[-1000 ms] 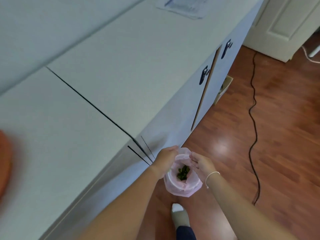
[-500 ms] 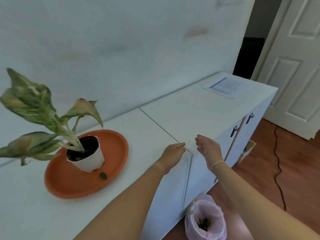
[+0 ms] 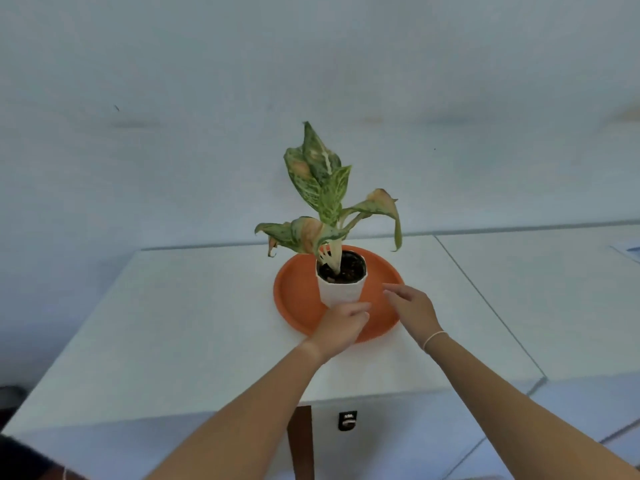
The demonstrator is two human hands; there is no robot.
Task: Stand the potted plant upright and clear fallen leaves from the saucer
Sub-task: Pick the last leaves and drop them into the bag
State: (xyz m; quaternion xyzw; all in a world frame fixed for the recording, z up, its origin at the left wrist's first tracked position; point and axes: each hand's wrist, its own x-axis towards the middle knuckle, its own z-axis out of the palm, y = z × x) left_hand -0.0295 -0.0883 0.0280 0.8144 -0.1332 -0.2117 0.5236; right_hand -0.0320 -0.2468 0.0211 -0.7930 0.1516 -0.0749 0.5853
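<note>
Hands meet over the near part of the saucer (image 3: pixel 294 299), and the reason looks plain: the pot (image 3: pixel 341 289) already stands upright in the middle of it, so what remains is picking stray leaves off the orange dish. The left hand (image 3: pixel 341 325) lies low over the near rim just in front of the pot, fingers curled inward as if pinching at something on the dish; whether it actually holds a leaf I cannot tell, since the hand covers that spot. The right hand (image 3: pixel 410 308) hovers just beside it over the right side of the saucer, fingers loosely spread and holding nothing, probably ready to steady the dish or take the next piece.

The saucer sits on the white table (image 3: pixel 194 323), near the wall. The pot is small, white and faceted, filled with dark soil. The plant (image 3: pixel 325 195) rises straight from it, with mottled green and cream leaves, several tinged orange-brown and drooping at the tips. No loose leaf shows on the exposed parts of the saucer.
</note>
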